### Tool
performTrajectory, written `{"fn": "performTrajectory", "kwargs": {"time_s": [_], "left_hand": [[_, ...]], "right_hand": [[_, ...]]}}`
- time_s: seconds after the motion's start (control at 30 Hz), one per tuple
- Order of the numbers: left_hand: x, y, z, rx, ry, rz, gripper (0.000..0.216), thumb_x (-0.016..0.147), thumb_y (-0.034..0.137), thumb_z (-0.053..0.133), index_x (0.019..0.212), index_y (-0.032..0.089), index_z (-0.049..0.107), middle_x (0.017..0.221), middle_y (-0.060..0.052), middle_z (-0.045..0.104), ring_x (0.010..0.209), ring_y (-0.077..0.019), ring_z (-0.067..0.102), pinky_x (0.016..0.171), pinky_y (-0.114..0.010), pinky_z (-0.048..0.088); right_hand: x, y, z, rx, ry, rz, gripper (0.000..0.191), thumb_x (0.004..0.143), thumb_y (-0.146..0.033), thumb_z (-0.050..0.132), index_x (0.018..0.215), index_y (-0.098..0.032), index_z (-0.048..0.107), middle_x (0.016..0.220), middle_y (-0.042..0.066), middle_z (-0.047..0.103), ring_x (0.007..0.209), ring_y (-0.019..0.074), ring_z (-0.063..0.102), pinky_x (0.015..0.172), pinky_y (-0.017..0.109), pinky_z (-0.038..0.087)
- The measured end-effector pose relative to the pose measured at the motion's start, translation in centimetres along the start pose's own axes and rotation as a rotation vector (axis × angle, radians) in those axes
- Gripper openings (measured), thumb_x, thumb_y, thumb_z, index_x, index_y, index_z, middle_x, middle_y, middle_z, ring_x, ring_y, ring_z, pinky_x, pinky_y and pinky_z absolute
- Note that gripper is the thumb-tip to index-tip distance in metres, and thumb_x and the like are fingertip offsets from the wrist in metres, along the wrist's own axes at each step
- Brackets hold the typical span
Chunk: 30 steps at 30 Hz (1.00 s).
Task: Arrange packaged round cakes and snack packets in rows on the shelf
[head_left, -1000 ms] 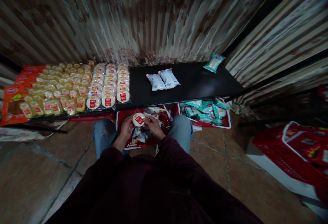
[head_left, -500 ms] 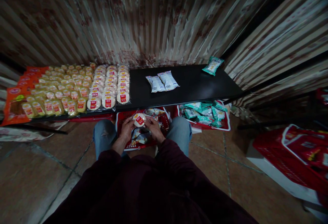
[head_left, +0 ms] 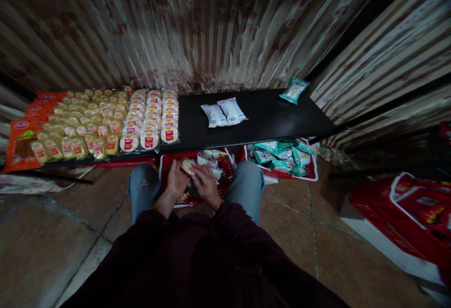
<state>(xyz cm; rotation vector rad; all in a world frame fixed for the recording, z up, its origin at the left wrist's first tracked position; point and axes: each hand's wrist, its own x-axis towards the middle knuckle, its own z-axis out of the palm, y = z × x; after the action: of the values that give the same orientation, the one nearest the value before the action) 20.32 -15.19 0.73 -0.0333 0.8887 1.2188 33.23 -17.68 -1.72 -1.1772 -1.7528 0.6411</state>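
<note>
Between my knees, a round pale wrapped cake (head_left: 188, 166) is held by both hands, tilted so its label is turned out of sight. My left hand (head_left: 177, 180) grips its left side, and my right hand (head_left: 206, 183) closes over its right side. Just below them is a red basket (head_left: 228, 157) with several packets in it, partly covered by my hands. On the black shelf (head_left: 197, 138) ahead, round white cakes (head_left: 149, 138) with red labels lie in rows. Right of those rows, two pale blue-and-white packets (head_left: 225, 113) lie side by side.
Yellow wrapped cakes (head_left: 79, 146) and orange packs (head_left: 24, 155) fill the shelf's left end. A green packet (head_left: 294, 90) lies at its right end. Below is a basket of green packets (head_left: 282, 155). Another red basket (head_left: 380, 209) stands at far right. A striped curtain (head_left: 218, 30) hangs behind.
The cake has been turned from label facing up to a tilted position. My right hand has moved left over it, and the hands are closer together.
</note>
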Motion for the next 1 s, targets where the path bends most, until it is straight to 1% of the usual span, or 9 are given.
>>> {"fn": "performTrajectory", "kwargs": {"time_s": [0.1, 0.27, 0.4, 0.47, 0.6, 0.73, 0.8, 0.9, 1.0], "left_hand": [[-0.5, 0.3, 0.1, -0.088, -0.032, -0.006, 0.041, 0.091, 0.047, 0.042, 0.093, 0.013, 0.064, 0.084, -0.009, 0.069, 0.079, -0.0174, 0.065, 0.071, -0.028, 0.052], [-0.6, 0.4, -0.8, -0.148, -0.070, -0.060, 0.049, 0.091, 0.049, 0.036, 0.102, 0.011, 0.065, 0.086, -0.010, 0.070, 0.078, -0.0191, 0.065, 0.067, -0.029, 0.052], [-0.5, 0.5, -1.1, -0.128, -0.095, -0.056, 0.053, 0.090, 0.052, 0.037, 0.110, 0.011, 0.063, 0.091, -0.012, 0.070, 0.090, -0.0241, 0.065, 0.077, -0.036, 0.052], [-0.5, 0.5, -1.1, -0.081, -0.095, -0.050, 0.053, 0.087, 0.054, 0.040, 0.110, 0.012, 0.063, 0.095, -0.012, 0.070, 0.096, -0.0256, 0.064, 0.082, -0.039, 0.051], [-0.6, 0.2, -0.9, 0.047, -0.102, 0.003, 0.049, 0.081, 0.056, 0.049, 0.105, 0.015, 0.064, 0.106, -0.012, 0.068, 0.104, -0.0245, 0.061, 0.087, -0.037, 0.050], [-0.7, -0.5, -0.6, 0.089, -0.107, 0.027, 0.030, 0.079, 0.040, 0.059, 0.098, 0.018, 0.066, 0.104, -0.008, 0.068, 0.103, -0.0216, 0.061, 0.089, -0.034, 0.049], [-0.7, -0.7, -0.6, 0.100, -0.105, 0.041, 0.023, 0.076, 0.029, 0.062, 0.096, 0.018, 0.066, 0.104, -0.007, 0.067, 0.102, -0.0197, 0.061, 0.090, -0.031, 0.048], [-0.7, -1.0, -0.7, 0.137, -0.130, 0.078, 0.029, 0.073, 0.020, 0.063, 0.102, 0.022, 0.065, 0.110, -0.004, 0.066, 0.103, -0.0167, 0.060, 0.089, -0.028, 0.047], [-0.6, -1.0, -1.0, 0.213, -0.087, 0.133, 0.036, 0.070, 0.014, 0.065, 0.104, 0.024, 0.065, 0.109, -0.002, 0.066, 0.100, -0.0138, 0.060, 0.087, -0.025, 0.045]], "right_hand": [[-0.6, 0.0, 0.1, -0.035, -0.049, -0.067, 0.034, 0.082, -0.019, 0.052, 0.113, -0.026, 0.064, 0.122, 0.007, 0.060, 0.118, 0.0225, 0.050, 0.103, 0.045, 0.040], [-0.7, -0.4, -0.2, -0.002, -0.145, -0.144, 0.041, 0.072, -0.013, 0.051, 0.109, -0.023, 0.065, 0.126, 0.007, 0.058, 0.124, 0.0249, 0.044, 0.105, 0.048, 0.037], [-0.3, -1.0, -0.4, 0.020, -0.040, -0.044, 0.027, 0.081, -0.017, 0.049, 0.101, -0.023, 0.067, 0.113, 0.007, 0.064, 0.114, 0.0224, 0.053, 0.101, 0.044, 0.042], [0.0, -1.2, -0.4, -0.012, 0.000, 0.016, 0.025, 0.084, -0.021, 0.049, 0.101, -0.022, 0.067, 0.113, 0.009, 0.064, 0.112, 0.0221, 0.054, 0.100, 0.043, 0.042], [0.1, -1.2, 0.0, -0.073, -0.063, 0.098, 0.031, 0.085, -0.028, 0.052, 0.113, -0.020, 0.062, 0.123, 0.012, 0.059, 0.117, 0.0241, 0.051, 0.103, 0.045, 0.040], [-0.1, -0.8, 0.4, -0.060, -0.098, 0.151, 0.049, 0.080, -0.036, 0.060, 0.124, -0.015, 0.055, 0.129, 0.016, 0.056, 0.122, 0.0273, 0.049, 0.105, 0.046, 0.038], [0.0, -0.7, 0.4, -0.036, -0.090, 0.198, 0.049, 0.080, -0.036, 0.059, 0.124, -0.014, 0.055, 0.126, 0.016, 0.058, 0.118, 0.0278, 0.053, 0.103, 0.046, 0.041], [0.3, -0.7, 0.2, 0.045, -0.089, 0.286, 0.040, 0.084, -0.034, 0.053, 0.120, -0.017, 0.058, 0.118, 0.013, 0.064, 0.108, 0.0256, 0.060, 0.096, 0.043, 0.047], [0.8, -1.0, -0.1, 0.161, -0.068, 0.358, 0.036, 0.088, -0.037, 0.049, 0.118, -0.020, 0.059, 0.114, 0.009, 0.066, 0.101, 0.0230, 0.063, 0.089, 0.038, 0.050]]}}
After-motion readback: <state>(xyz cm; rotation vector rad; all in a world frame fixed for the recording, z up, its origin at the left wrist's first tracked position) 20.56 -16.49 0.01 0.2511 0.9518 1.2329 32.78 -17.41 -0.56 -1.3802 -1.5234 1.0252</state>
